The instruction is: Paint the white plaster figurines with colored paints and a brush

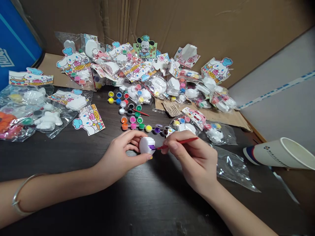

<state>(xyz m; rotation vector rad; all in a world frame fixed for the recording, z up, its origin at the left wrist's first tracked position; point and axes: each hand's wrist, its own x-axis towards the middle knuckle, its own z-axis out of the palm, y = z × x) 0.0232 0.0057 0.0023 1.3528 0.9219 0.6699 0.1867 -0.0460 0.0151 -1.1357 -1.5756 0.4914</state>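
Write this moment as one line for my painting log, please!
left hand: holds white figure | right hand: holds red paintbrush, purple tip touching figure | nearby: paint pots

A paper cup lies on its side at right, beside a plastic bag. Far off, bagged craft kits heap against cardboard, with a blue box at left.
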